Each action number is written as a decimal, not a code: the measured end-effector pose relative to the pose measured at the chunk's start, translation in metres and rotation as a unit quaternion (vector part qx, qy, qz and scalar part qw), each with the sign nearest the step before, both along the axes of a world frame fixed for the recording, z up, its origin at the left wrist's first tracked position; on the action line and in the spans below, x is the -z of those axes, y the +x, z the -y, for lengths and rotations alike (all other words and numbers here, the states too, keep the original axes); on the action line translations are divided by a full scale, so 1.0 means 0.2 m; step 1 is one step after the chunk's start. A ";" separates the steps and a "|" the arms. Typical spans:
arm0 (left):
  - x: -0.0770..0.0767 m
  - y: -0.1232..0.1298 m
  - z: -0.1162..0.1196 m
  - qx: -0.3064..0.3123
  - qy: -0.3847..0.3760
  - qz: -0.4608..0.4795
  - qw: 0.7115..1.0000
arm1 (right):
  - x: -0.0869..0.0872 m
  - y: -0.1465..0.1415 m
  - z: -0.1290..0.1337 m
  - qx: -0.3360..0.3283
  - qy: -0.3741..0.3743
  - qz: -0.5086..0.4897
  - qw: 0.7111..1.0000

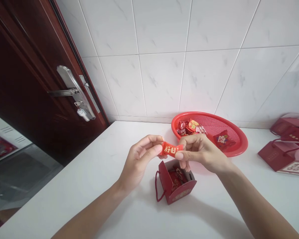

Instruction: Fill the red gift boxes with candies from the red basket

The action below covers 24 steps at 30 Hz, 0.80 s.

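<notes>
Both hands point(138, 161) point(201, 153) pinch the red wrapped candy point(171, 149) by its ends, long axis left to right.

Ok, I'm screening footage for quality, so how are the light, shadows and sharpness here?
Head view: bright, diffuse light; soft shadows on the white tabletop, right of the open red box; the door sinks into near-black; faint glare on the wall tiles at far right; grout lines splay, suggesting wide-angle distortion; lettering on the held wrapped sweet looks fairly sharp.
</notes>
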<state>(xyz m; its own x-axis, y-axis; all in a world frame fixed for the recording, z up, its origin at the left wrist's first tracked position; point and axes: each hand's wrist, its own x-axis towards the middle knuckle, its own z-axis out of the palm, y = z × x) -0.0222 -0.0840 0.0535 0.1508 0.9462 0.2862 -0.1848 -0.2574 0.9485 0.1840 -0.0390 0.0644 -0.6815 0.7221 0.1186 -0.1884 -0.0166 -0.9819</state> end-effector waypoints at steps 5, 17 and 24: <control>0.01 0.00 0.00 0.019 -0.026 -0.024 0.999 | 0.02 -0.01 0.00 -0.015 0.003 0.011 1.000; 0.00 0.00 0.00 0.036 -0.033 -0.092 0.995 | 0.04 0.00 0.00 -0.018 0.049 0.038 0.998; 0.00 -0.01 0.00 0.043 -0.002 -0.108 0.993 | 0.04 -0.01 0.01 0.000 0.097 0.047 0.994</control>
<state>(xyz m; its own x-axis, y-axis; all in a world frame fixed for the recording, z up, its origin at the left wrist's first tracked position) -0.0237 -0.0845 0.0540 0.2893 0.9281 0.2342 0.0026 -0.2454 0.9694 0.1828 -0.0416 0.0563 -0.6969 0.6911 0.1915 -0.0953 0.1755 -0.9799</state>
